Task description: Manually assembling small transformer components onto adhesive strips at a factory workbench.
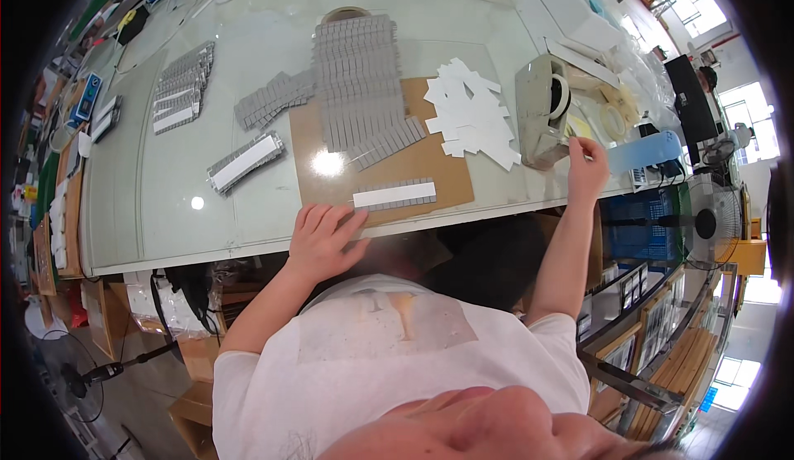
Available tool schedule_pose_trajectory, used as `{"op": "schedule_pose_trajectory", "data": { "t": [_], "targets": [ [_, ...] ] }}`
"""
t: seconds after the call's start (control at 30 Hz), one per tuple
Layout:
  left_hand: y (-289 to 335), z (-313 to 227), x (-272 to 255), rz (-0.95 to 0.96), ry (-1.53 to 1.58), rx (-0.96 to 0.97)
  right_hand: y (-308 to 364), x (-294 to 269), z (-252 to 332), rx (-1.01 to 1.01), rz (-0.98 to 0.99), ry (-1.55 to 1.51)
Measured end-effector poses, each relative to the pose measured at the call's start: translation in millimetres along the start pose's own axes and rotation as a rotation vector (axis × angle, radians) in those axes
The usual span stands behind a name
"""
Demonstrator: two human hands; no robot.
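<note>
My left hand point(324, 238) lies at the table's front edge, fingers spread, fingertips at the left end of a grey segmented strip point(397, 206) with a white paper strip point(395, 194) on it. These rest on a brown board point(447, 183). At the right, my right hand point(588, 171) is closed in a pinch beside the front of a tape dispenser point(538, 121); what its fingers hold, if anything, is too small to make out. Rows of grey segmented strips point(357, 80) and a heap of white paper strips point(471, 117) lie beyond.
Left of the board are a bundle of strips with white paper point(246, 161) and a larger stack point(182, 88). Tape rolls point(613, 119), a light blue object point(645, 152) and a white box point(575, 5) crowd the right side. A fan point(707, 222) stands off the table's right end.
</note>
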State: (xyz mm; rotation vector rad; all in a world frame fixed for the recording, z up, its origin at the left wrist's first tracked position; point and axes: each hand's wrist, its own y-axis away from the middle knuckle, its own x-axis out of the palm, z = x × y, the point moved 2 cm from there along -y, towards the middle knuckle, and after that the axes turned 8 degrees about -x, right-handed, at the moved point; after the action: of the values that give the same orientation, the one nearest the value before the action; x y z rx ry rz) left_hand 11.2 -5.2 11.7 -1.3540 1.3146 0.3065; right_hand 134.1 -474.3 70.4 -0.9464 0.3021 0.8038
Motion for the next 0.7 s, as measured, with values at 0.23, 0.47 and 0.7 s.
{"op": "schedule_pose_trajectory", "data": {
  "t": [0.23,0.47,0.7],
  "targets": [
    [2,0,-4,-0.025,0.067,0.018,-49,34,-42,0.492,0.446,-0.303],
    [1,0,-4,-0.067,0.106,0.034,-59,38,-27,0.525,0.476,-0.490],
    [8,5,-1,-0.080,0.112,0.008,14,-32,-5,0.393,0.143,-0.588]
  ]
}}
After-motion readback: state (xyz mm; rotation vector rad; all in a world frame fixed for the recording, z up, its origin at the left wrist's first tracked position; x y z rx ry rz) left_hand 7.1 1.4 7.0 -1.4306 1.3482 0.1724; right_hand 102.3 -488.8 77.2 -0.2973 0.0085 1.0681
